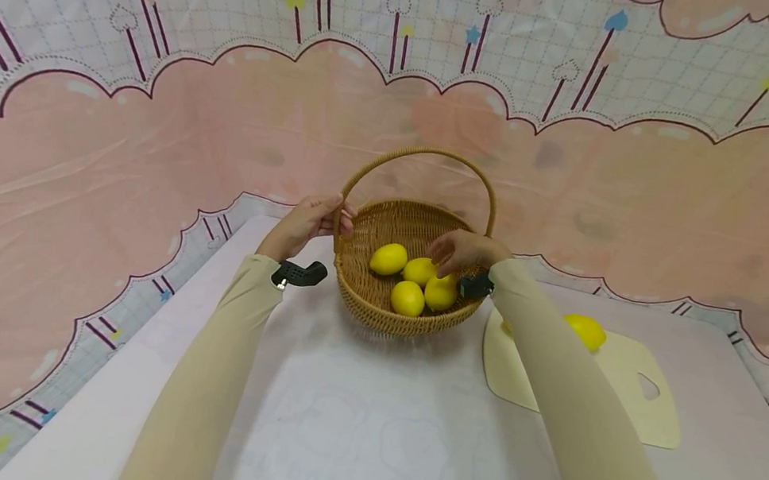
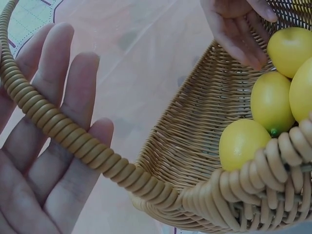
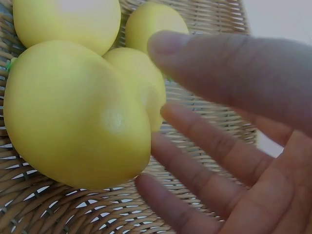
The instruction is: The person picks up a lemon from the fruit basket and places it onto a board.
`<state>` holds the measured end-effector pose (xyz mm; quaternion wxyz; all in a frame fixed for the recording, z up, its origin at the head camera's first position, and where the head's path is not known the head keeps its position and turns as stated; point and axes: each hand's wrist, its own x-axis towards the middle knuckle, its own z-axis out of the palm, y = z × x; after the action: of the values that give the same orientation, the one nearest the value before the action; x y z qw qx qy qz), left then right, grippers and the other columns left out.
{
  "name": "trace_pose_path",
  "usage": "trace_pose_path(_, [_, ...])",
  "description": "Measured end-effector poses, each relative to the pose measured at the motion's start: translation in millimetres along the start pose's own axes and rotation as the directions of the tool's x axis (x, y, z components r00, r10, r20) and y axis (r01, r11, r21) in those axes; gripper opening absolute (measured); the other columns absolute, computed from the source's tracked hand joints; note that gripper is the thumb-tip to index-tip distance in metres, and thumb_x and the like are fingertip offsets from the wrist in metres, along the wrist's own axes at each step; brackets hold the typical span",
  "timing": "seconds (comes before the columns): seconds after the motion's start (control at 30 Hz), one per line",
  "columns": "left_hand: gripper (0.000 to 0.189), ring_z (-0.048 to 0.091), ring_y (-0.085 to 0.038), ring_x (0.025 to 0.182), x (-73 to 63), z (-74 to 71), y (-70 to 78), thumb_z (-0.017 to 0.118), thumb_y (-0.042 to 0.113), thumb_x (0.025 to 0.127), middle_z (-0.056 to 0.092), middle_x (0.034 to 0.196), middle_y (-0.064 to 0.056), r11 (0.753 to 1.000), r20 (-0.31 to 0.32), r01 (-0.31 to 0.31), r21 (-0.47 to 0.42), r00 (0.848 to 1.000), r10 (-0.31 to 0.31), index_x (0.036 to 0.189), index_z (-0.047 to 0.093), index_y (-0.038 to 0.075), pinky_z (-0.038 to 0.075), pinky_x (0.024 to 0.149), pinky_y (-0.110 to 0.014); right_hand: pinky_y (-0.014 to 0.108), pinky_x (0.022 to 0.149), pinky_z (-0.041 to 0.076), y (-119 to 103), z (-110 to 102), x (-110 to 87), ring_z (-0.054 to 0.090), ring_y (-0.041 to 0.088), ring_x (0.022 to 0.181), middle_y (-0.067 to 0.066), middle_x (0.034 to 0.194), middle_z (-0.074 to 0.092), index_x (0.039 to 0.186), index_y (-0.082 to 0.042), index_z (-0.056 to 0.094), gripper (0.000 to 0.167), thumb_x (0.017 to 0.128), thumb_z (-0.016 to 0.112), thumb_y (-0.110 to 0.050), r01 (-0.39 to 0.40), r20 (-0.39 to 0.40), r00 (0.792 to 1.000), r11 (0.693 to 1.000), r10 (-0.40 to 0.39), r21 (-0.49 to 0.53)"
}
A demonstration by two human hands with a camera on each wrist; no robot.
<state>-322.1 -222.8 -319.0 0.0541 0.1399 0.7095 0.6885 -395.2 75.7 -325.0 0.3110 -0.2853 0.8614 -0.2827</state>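
Note:
A round wicker basket (image 1: 368, 314) with a tall arched handle (image 1: 431, 150) stands on the table. Inside it lie several yellow lemons (image 1: 389, 259), bunched toward the front and right. My left hand (image 1: 307, 222) is at the left foot of the handle. In the left wrist view its fingers (image 2: 80, 87) extend nearly straight behind the wrapped handle (image 2: 97, 153). My right hand (image 1: 462, 250) reaches over the right rim into the basket. Its fingers (image 3: 204, 175) spread loosely, tips right beside the nearest lemon (image 3: 78, 117), with the thumb (image 3: 219, 73) held apart.
To the right lies a cream cutting board (image 1: 658, 418) with a handle slot, partly under my right forearm. One lemon (image 1: 585, 331) rests on it, and a bit of yellow shows at the forearm's other side. A patterned pink and white curtain (image 1: 283, 123) hangs behind the white table (image 1: 347, 428).

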Motion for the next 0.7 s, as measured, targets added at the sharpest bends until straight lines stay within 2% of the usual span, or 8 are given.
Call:
trace_pose_path(0.2, [0.035,0.067,-0.008,0.076,-0.8,0.4,0.7,0.038,0.030,0.102,0.068,0.074,0.008,1.000,0.011,-0.004,0.002,1.000,0.003,0.085,0.066,0.019,0.053,0.077,-0.020,0.038,0.093,0.051,0.4,0.8,-3.2,0.053,0.034,0.121,0.024,0.137,0.048,0.133,0.001,0.047,0.047,0.088,0.062,-0.004,-0.094,0.024,0.995,0.995,0.095,-0.009])
trace_pose_path(0.47, [0.035,0.067,-0.009,0.077,-0.8,1.9,2.8,0.038,0.030,0.102,0.068,0.073,0.007,1.000,0.002,0.003,0.009,1.000,-0.003,0.086,0.066,0.017,0.053,0.077,-0.020,0.036,0.092,0.052,-3.1,6.0,-2.6,0.057,0.031,0.116,0.024,0.138,0.046,0.130,0.003,0.048,0.044,0.088,0.062,-0.002,-0.045,0.115,0.993,0.999,0.042,0.023])
trace_pose_path(0.6, [0.035,0.067,-0.008,0.076,-0.8,1.8,2.5,0.038,0.029,0.102,0.068,0.073,0.008,1.000,-0.001,0.009,0.006,1.000,-0.009,0.085,0.065,0.017,0.052,0.077,-0.019,0.033,0.090,0.052,-6.8,10.9,0.7,0.060,0.024,0.109,0.021,0.137,0.048,0.126,0.001,0.053,0.041,0.087,0.064,-0.004,-0.028,0.152,0.988,1.000,0.029,-0.009])
trace_pose_path(0.7, [0.035,0.066,-0.007,0.075,-0.4,2.0,2.1,0.037,0.029,0.102,0.068,0.073,0.008,1.000,-0.007,0.017,0.008,1.000,-0.017,0.085,0.065,0.016,0.052,0.077,-0.019,0.032,0.090,0.052,-10.1,14.2,3.2,0.059,0.022,0.110,0.019,0.136,0.048,0.124,-0.002,0.055,0.039,0.087,0.065,-0.006,-0.019,0.163,0.986,0.999,0.026,-0.047])
